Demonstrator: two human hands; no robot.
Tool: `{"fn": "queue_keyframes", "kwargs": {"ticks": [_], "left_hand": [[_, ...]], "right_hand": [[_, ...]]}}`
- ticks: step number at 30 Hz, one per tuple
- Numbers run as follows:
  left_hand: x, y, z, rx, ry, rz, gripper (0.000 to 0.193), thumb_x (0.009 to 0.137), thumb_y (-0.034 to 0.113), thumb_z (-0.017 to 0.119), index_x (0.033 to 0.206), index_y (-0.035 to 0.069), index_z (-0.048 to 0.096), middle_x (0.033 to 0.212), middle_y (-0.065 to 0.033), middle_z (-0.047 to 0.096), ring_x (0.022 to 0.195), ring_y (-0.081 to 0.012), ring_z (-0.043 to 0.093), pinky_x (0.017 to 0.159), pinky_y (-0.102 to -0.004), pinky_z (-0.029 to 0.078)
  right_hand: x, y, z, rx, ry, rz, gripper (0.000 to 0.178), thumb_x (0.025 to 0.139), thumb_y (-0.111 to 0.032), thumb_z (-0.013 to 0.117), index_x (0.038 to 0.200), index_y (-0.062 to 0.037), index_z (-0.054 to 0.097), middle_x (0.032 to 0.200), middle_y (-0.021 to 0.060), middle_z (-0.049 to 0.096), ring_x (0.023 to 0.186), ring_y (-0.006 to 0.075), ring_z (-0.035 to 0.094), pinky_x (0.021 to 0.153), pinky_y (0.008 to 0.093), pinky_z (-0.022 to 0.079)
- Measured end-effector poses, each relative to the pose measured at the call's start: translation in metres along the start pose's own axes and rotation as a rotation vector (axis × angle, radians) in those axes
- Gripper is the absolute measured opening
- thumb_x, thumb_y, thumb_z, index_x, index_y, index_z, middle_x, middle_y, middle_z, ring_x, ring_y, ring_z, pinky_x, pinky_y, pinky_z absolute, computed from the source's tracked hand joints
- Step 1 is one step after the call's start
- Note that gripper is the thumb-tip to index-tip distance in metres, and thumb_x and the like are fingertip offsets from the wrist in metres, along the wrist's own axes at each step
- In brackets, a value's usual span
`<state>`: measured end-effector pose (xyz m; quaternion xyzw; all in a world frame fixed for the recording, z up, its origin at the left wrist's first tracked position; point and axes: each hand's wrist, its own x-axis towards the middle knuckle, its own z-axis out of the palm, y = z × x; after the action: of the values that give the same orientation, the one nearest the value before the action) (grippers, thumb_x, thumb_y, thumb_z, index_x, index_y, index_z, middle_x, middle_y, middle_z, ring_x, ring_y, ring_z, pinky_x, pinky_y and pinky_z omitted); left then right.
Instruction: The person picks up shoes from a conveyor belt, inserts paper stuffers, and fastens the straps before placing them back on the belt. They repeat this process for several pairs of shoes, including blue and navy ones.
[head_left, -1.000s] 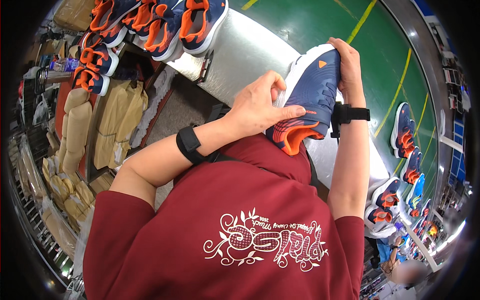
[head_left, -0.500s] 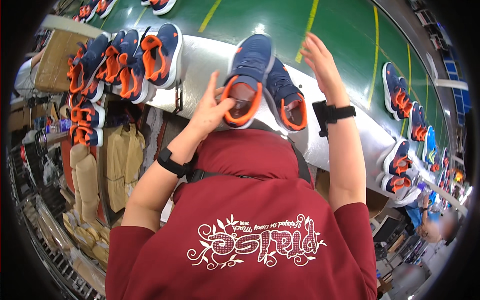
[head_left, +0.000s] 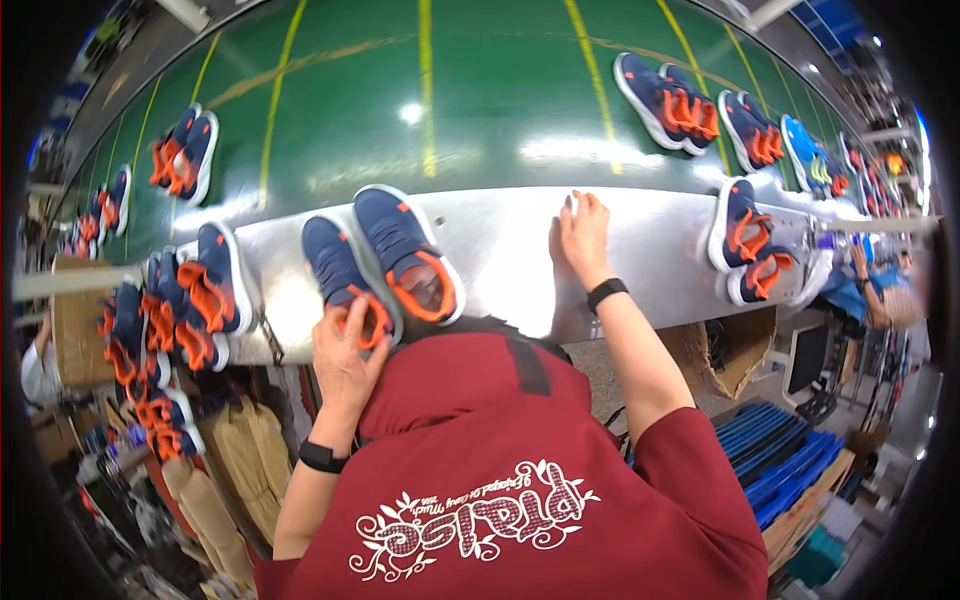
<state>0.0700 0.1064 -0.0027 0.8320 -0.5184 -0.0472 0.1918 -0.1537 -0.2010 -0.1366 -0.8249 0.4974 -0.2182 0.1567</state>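
Two navy sneakers with orange collars and white soles sit side by side on the bare metal ledge before me, toes pointing away. My left hand (head_left: pixel 347 362) grips the heel and orange collar of the left sneaker (head_left: pixel 338 262). Beside it, the right sneaker (head_left: pixel 402 240) shows a greyish insole and is touched by neither hand. My right hand (head_left: pixel 585 235) reaches low over the metal ledge (head_left: pixel 495 245), fingers stretched forward and a little bent, with nothing visible in them.
Beyond the ledge runs a green conveyor belt (head_left: pixel 350 110) with yellow lines, carrying sneaker pairs (head_left: pixel 668 105) at both sides. More sneakers (head_left: pixel 215 280) crowd the ledge's left end; another pair (head_left: pixel 745 240) stands right. A cardboard box (head_left: pixel 735 350) and blue slatted stack (head_left: pixel 780 455) are below right.
The view has swung right. The sneaker pair now rests farther left on the ledge. My left hand has shifted from one sneaker to the other; my right hand has lowered toward the ledge.
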Motion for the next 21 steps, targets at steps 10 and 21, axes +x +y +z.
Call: {"fn": "queue_keyframes", "kwargs": {"ticks": [10,21], "left_hand": [[0.032,0.061,0.044,0.038,-0.345,-0.084,0.049,0.07,0.017,0.07,0.118,0.019,0.058,0.098,-0.0187,0.049,0.083,-0.0374,0.058,0.07,-0.0428,0.048],[0.179,0.143,0.059,0.023,-0.241,0.179,0.05,0.052,0.041,0.085,0.085,0.009,0.065,0.085,-0.008,0.056,0.078,-0.0281,0.06,0.064,-0.0384,0.048]], "right_hand": [[0.007,0.003,-0.016,-0.07,0.055,0.01,0.041,0.083,-0.016,0.056,0.122,-0.0069,0.05,0.127,0.0188,0.043,0.12,0.0345,0.039,0.097,0.0454,0.035],[0.008,0.012,-0.023,-0.104,0.094,0.009,0.046,0.079,-0.019,0.059,0.122,-0.0069,0.052,0.129,0.0171,0.046,0.124,0.0304,0.039,0.095,0.0425,0.036]]}}
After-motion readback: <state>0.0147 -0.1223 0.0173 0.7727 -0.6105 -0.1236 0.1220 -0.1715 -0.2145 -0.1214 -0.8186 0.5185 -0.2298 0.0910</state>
